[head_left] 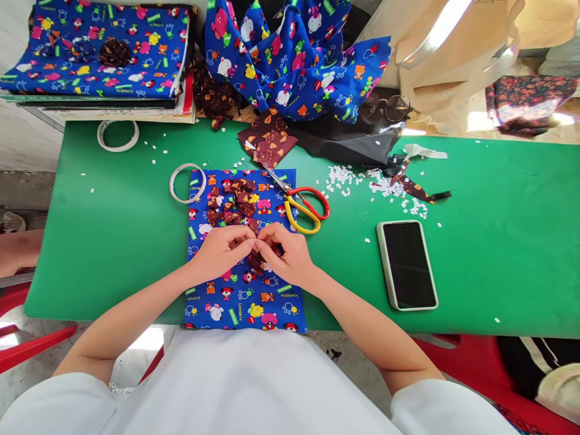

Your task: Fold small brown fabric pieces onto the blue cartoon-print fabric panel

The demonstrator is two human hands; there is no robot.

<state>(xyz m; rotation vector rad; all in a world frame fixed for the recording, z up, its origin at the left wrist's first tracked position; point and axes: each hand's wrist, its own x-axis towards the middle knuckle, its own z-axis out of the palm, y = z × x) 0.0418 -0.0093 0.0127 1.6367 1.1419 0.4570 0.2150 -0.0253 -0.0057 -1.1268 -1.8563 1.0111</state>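
Note:
My left hand (225, 249) and my right hand (286, 252) meet over a blue cartoon-print cloth (244, 311), thumbs and fingers pinched together fingertip to fingertip. What they pinch is too small and covered to make out. Small brown patterned fabric pieces (235, 199) lie on the cloth just beyond my hands, and more brown fabric (257, 264) shows beneath them. Scissors (301, 205) with one red and one yellow handle rest across the cloth's right edge. A roll of tape (188, 183) overlaps its upper left corner.
On the green table (113, 241) are a second tape roll (118, 135), a brown fabric square (267, 138), white paper bits (385, 183) and a phone (408, 266). Crumpled blue cloth (290, 66), glasses (396, 107) and a stack topped with blue cloth (154, 54) line the back.

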